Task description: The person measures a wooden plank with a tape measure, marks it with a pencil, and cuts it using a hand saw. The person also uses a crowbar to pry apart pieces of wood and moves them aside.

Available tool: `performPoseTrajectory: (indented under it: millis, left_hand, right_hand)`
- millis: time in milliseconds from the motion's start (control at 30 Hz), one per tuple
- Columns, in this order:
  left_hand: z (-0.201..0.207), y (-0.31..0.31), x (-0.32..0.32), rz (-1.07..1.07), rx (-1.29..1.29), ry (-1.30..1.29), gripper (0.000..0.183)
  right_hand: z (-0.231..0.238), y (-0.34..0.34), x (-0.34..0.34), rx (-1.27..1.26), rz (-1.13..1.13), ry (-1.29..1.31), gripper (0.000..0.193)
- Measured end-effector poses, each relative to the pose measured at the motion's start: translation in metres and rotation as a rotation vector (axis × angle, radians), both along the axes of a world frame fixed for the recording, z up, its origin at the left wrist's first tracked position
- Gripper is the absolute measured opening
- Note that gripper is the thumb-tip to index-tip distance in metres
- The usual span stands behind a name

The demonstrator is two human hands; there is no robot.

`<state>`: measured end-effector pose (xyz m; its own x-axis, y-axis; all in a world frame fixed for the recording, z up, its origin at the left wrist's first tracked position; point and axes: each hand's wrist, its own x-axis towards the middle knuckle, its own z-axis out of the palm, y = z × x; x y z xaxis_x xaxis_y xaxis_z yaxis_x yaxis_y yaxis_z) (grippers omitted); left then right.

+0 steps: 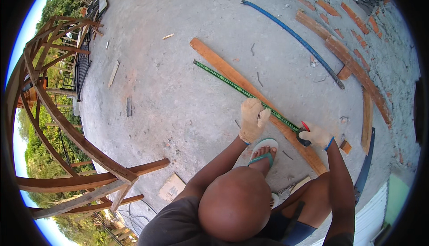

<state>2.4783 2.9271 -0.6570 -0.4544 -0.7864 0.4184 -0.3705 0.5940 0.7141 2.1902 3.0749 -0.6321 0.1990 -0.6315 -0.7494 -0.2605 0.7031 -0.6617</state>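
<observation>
Both my hands wear pale work gloves. My right hand point(318, 135) grips the dark case of a tape measure point(304, 137), which has a red part on top. Its green blade point(223, 80) is drawn out toward the upper left, lying close alongside a long wooden board point(219, 63) and crossing over it nearer the case. Along the blade, my left hand point(254, 120) has its fingers curled at the tape and seems to pinch it; the fingertips are partly hidden. The blade's free end lies on the concrete, just left of the board's far end.
A blue pry bar point(290, 31) lies beyond the board. More planks point(353, 69) rest along the brick wall point(357, 18) at right, near a small wood block point(345, 147) and a handsaw point(367, 165). Wooden frames point(80, 139) stand at left. A sandalled foot point(263, 154) is beside the board.
</observation>
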Motion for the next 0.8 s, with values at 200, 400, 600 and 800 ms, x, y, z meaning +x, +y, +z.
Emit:
performPoseTrajectory:
  millis: [200, 400, 600, 800]
  left_hand:
    - [-0.026, 0.009, 0.021, 0.404, 0.778, 0.372, 0.035]
    - [-0.047, -0.004, 0.021, 0.481, 0.879, 0.456, 0.028]
    - [-0.048, -0.017, 0.033, 0.553, 0.716, 0.409, 0.029]
    - [-0.051, -0.012, 0.051, 0.416, 0.507, 0.107, 0.028]
  right_hand:
    - [-0.009, -0.023, 0.015, -0.095, -0.066, 0.126, 0.059]
    - [-0.001, -0.086, 0.068, -0.164, -0.262, -0.097, 0.020]
    - [-0.006, -0.113, 0.098, -0.104, -0.313, -0.209, 0.019]
    - [-0.021, -0.105, 0.097, -0.094, -0.308, -0.308, 0.018]
